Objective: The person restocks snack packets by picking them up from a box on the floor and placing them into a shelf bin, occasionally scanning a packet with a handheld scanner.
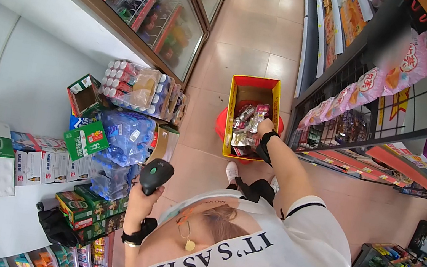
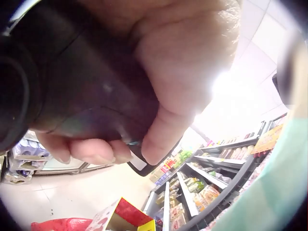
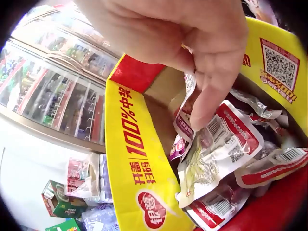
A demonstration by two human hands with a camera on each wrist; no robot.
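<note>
My left hand grips a black handheld barcode scanner with a small green mark on top. In the left wrist view the fingers wrap its dark handle. The right hand reaches into a yellow and red cardboard box. Between its thumb and fingers it pinches a purple and white snack packet, partly hidden by the hand. Under it lie several silver, white and red foil packets, some showing barcodes.
A red stool shows under the box. On the left stand shrink-wrapped water bottles, stacked drink cartons and glass-door fridges. Snack shelves and a wire rack with hanging pink packets line the right.
</note>
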